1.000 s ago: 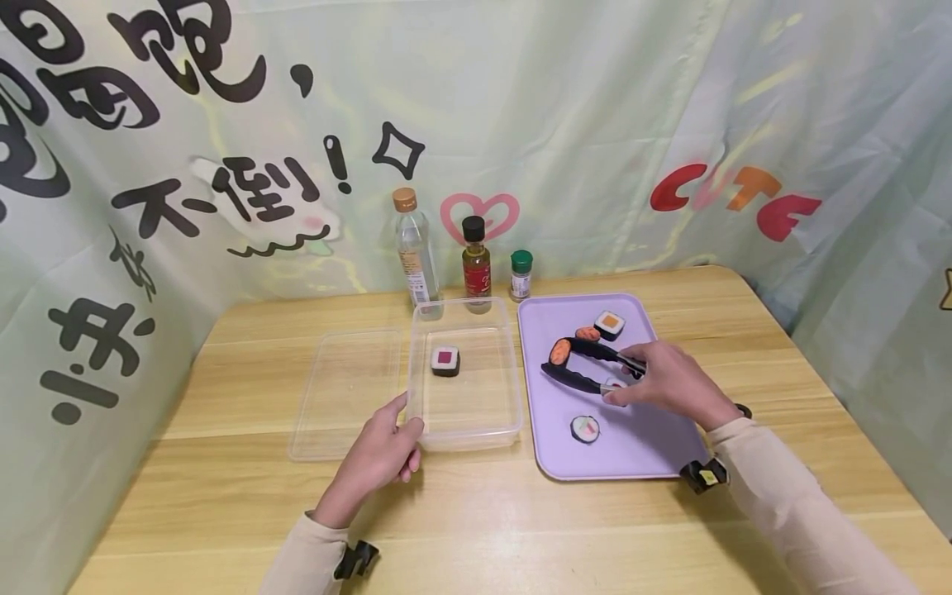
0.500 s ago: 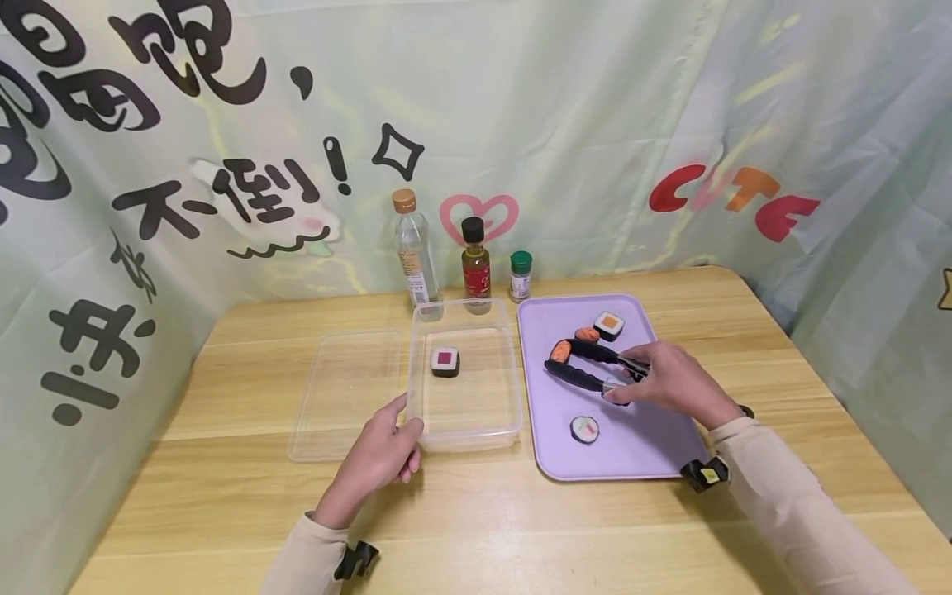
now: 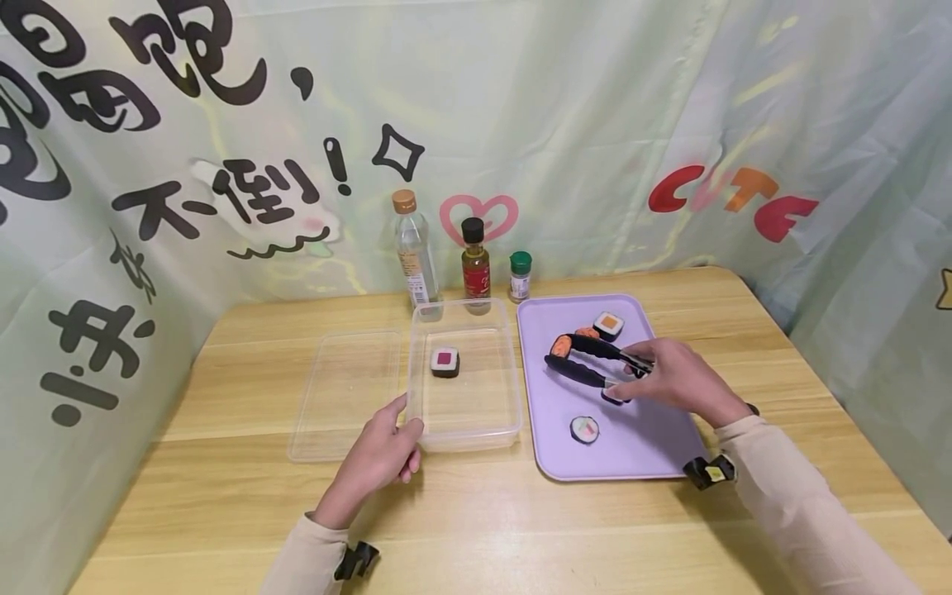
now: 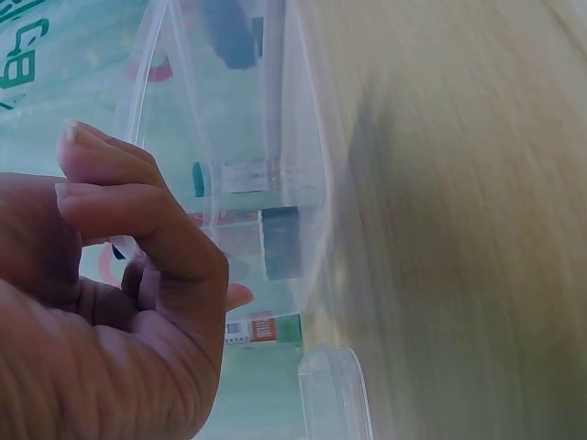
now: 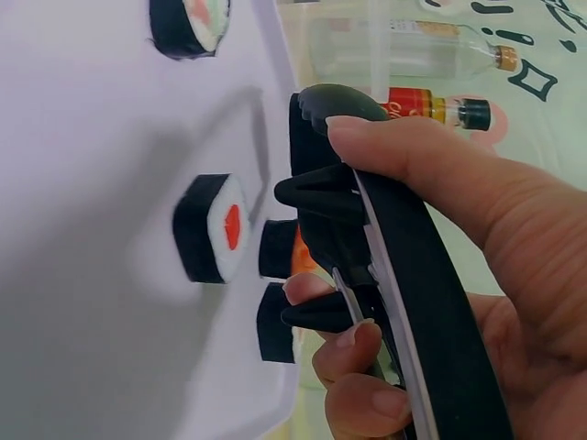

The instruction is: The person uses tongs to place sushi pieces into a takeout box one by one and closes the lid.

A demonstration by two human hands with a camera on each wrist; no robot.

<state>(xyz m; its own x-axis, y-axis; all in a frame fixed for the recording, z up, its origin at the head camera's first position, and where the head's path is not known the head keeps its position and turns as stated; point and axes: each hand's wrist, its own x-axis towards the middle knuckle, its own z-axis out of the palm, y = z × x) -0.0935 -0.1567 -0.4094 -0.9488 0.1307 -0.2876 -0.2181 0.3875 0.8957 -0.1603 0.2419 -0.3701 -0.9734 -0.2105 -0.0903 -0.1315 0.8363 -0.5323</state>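
My right hand (image 3: 673, 376) holds black-handled tongs (image 3: 576, 371) over the purple tray (image 3: 625, 450). Between the tong tips is an orange-topped sushi piece (image 3: 561, 345); I cannot tell whether it is lifted. Close behind it is a second orange-topped piece (image 3: 587, 333), partly hidden. Under the tongs sits a sushi roll (image 5: 211, 229) with a red centre, mostly covered in the head view. My left hand (image 3: 383, 450) grips the near left corner of a clear plastic container (image 3: 464, 438), thumb at the rim. Inside it rests a square sushi roll (image 3: 445, 362) with a dark red centre.
A clear lid (image 3: 345, 397) lies left of the container. Behind stand a tall glass bottle (image 3: 416, 256), a red-labelled bottle (image 3: 476, 268) and a green-capped shaker (image 3: 521, 277). The tray also bears an orange-centred roll (image 3: 608, 325) and a round roll (image 3: 584, 429).
The tong arms have come closer together around the orange-topped piece, and my right hand has shifted slightly right. My left hand and the container have stayed still.
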